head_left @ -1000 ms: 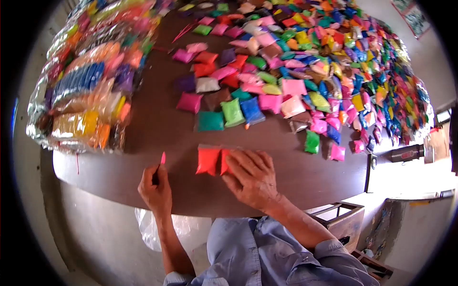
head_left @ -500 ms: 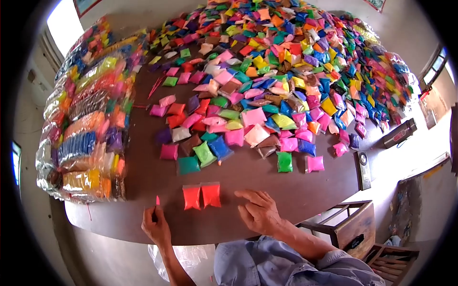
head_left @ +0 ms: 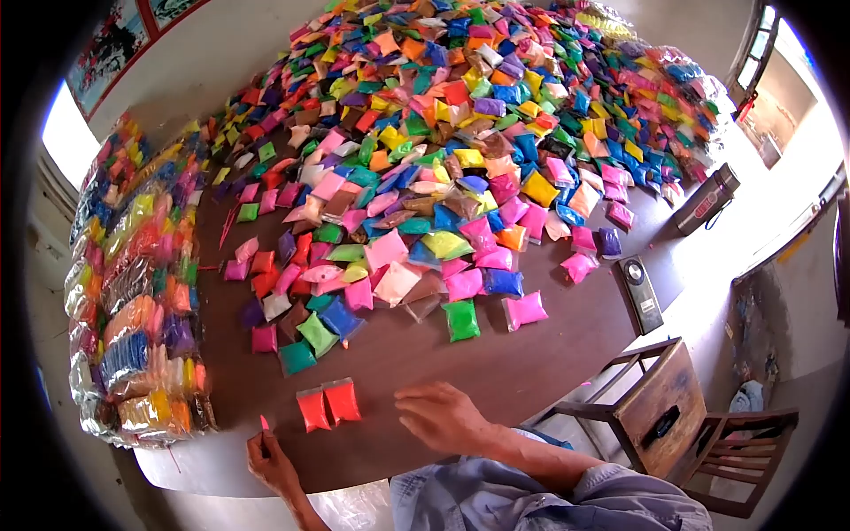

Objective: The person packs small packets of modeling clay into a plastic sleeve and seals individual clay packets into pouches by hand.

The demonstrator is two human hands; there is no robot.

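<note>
Two small clear bags of red filling, a left red packet point(head_left: 312, 411) and a right red packet point(head_left: 342, 401), lie side by side on the brown table point(head_left: 390, 354) near its front edge. My left hand point(head_left: 273, 462) is at the table edge, left of and below them, its fingers pinched around a small pink strip point(head_left: 264, 423) that points up. To the right of the red packets hovers my right hand point(head_left: 444, 419), palm down, fingers stretched toward them with nothing visible in it. A gap separates it from the right packet.
A large heap of colourful packets point(head_left: 443, 159) covers the far side. Bundled packets in clear wrap point(head_left: 146, 345) are stacked at left. A dark flask point(head_left: 708, 199) and a grey device point(head_left: 639, 295) are at right. A wooden stool point(head_left: 660, 398) stands beside the table.
My view has turned and tilted, shifting the table scene leftward and rotating it. The fingers of my right hand look straighter. My left hand keeps the pink strip; the red packets stay together.
</note>
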